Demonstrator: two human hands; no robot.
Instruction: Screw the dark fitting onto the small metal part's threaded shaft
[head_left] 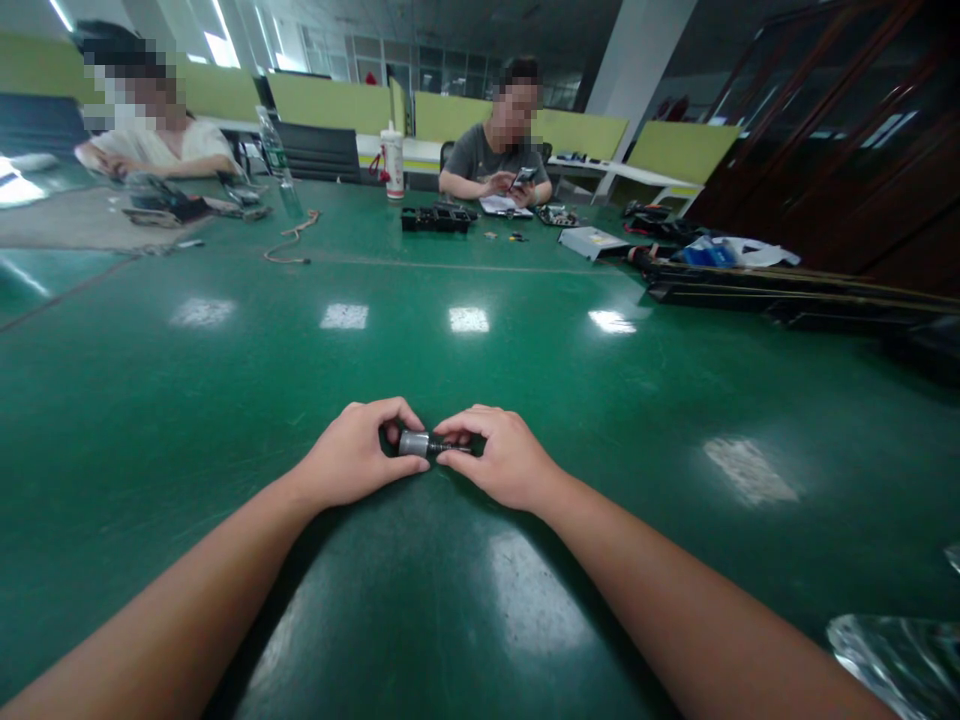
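A small silver cylinder with a thin dark shaft, which looks like a small motor (414, 444), lies sideways between my hands, low over the green table (420, 370). My left hand (361, 450) curls around the silver body, thumb on the near side and index finger on the far side. At the other end, my right hand (504, 455) has thumb and fingers closed about the dark shaft, whose thin tip points into the palm. The two hands' fingertips almost meet. Curled fingers hide part of the shaft.
Across the table a person in grey (491, 150) handles a phone; another in white (157, 145) sits far left. A black part (439, 218), a white bottle (392, 160), a clear bottle (277, 160) and a cord (292, 238) stand or lie at the back. Long dark parts (750, 285) line the right.
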